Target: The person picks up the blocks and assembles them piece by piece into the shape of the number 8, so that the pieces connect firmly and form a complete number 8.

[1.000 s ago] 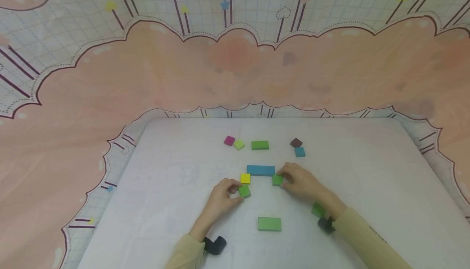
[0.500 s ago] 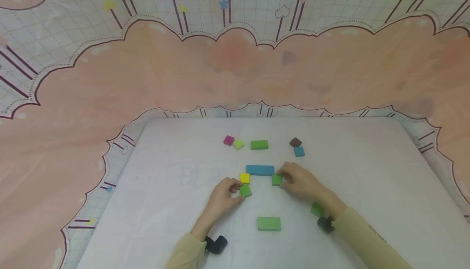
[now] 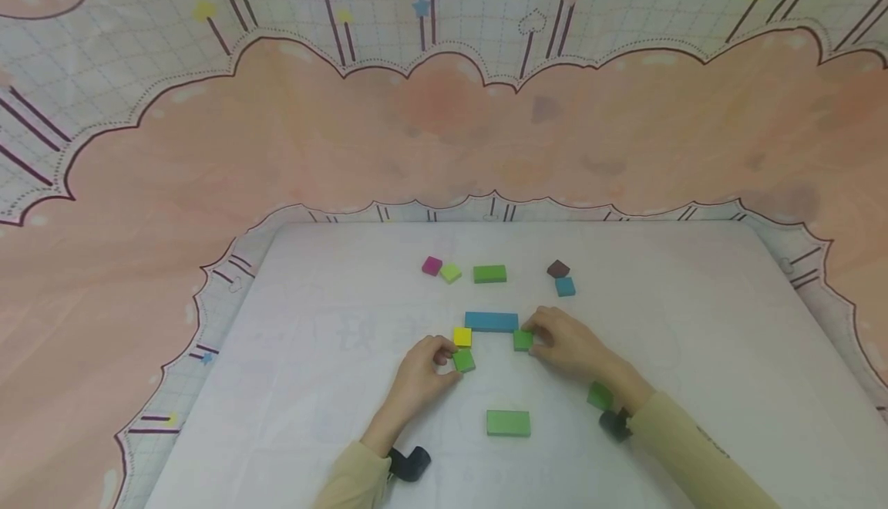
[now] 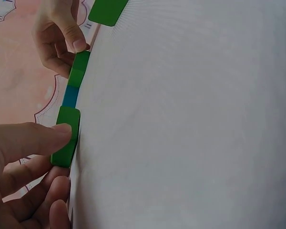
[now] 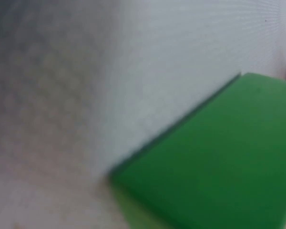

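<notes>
My left hand [image 3: 418, 374] pinches a small green block [image 3: 463, 360] between thumb and fingers, slightly turned, right at the near side of a yellow block [image 3: 462, 337]. In the left wrist view the thumb lies on the near face of this green block [image 4: 66, 136]. My right hand [image 3: 565, 343] grips another small green block [image 3: 523, 341] at its right side, just below the right end of a long blue block [image 3: 491, 321]. The yellow block sits below the blue block's left end. The right wrist view shows neither the right fingers nor their block.
A flat green block [image 3: 509, 423] lies nearer on the white table [image 3: 277, 385]. Another green block [image 3: 600, 396] is beside the right wrist and fills much of its view. Farther back are magenta [image 3: 432, 266], lime [image 3: 451, 273], green [image 3: 489, 274], brown [image 3: 558, 269] and blue [image 3: 565, 287] blocks.
The left hand has nudged its green block slightly to the right and closer to the yellow block. The right hand and its block stay in place.
</notes>
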A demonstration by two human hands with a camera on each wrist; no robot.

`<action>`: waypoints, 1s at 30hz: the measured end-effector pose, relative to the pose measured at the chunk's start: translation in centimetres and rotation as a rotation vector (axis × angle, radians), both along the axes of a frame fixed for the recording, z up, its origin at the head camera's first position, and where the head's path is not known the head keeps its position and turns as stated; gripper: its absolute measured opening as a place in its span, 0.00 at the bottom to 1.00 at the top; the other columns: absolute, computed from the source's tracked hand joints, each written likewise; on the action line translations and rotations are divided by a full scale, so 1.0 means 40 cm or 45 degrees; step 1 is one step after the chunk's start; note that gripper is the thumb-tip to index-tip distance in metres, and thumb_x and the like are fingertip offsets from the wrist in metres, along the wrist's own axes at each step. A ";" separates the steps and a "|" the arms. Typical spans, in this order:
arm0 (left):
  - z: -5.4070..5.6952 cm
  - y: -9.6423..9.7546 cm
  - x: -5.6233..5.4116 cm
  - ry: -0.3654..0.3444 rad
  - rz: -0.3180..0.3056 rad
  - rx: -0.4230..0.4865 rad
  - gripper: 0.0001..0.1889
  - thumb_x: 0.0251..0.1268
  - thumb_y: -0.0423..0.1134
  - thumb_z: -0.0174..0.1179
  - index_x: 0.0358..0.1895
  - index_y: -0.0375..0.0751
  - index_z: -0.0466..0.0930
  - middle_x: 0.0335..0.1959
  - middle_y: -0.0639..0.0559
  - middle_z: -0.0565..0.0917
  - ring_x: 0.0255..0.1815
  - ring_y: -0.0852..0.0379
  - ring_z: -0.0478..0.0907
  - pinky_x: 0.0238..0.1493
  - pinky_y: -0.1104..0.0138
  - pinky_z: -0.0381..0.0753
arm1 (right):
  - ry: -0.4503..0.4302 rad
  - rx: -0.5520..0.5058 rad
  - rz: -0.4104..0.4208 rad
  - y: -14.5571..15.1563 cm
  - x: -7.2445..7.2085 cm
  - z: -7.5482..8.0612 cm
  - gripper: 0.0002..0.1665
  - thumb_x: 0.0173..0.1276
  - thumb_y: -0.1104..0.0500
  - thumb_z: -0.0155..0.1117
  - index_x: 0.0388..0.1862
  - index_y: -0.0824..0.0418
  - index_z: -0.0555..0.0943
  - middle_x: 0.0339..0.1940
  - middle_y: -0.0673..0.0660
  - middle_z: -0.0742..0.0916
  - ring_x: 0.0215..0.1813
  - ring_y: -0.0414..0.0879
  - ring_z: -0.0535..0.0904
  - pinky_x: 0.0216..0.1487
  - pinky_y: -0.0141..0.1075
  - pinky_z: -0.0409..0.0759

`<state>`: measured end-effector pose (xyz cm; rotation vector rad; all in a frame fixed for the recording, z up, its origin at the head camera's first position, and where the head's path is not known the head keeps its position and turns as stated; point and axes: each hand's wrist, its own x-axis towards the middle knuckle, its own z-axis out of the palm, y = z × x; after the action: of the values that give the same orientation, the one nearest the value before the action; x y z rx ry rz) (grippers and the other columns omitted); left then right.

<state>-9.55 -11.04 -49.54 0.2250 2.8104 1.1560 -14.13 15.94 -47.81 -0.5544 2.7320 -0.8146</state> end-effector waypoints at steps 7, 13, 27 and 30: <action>0.000 0.000 -0.001 0.006 0.005 0.011 0.17 0.48 0.34 0.71 0.43 0.42 0.78 0.37 0.52 0.79 0.38 0.59 0.74 0.39 0.70 0.76 | -0.005 0.003 -0.005 -0.002 0.000 0.001 0.18 0.63 0.57 0.66 0.53 0.53 0.79 0.51 0.50 0.81 0.57 0.46 0.76 0.63 0.48 0.75; -0.002 0.000 -0.003 -0.002 0.016 0.025 0.18 0.48 0.33 0.71 0.43 0.42 0.77 0.37 0.52 0.79 0.38 0.59 0.74 0.39 0.70 0.76 | -0.009 -0.003 -0.010 -0.003 0.001 0.005 0.19 0.63 0.56 0.66 0.53 0.53 0.79 0.53 0.51 0.82 0.58 0.47 0.76 0.64 0.48 0.74; -0.003 -0.002 -0.004 -0.014 0.019 0.036 0.17 0.50 0.33 0.70 0.43 0.43 0.77 0.39 0.52 0.79 0.39 0.59 0.74 0.41 0.69 0.76 | 0.001 0.001 -0.004 -0.001 -0.002 0.000 0.18 0.62 0.57 0.67 0.53 0.53 0.80 0.51 0.50 0.82 0.57 0.46 0.76 0.62 0.48 0.75; -0.003 -0.001 -0.003 -0.005 0.018 0.036 0.17 0.50 0.33 0.70 0.43 0.43 0.77 0.38 0.52 0.79 0.39 0.59 0.74 0.40 0.70 0.76 | 0.001 0.001 -0.005 -0.003 -0.001 0.001 0.18 0.62 0.57 0.67 0.53 0.53 0.80 0.50 0.50 0.82 0.57 0.46 0.76 0.63 0.47 0.75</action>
<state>-9.68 -11.08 -49.66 0.2048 2.7985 1.1987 -14.17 15.83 -47.79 -0.5491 2.7348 -0.8143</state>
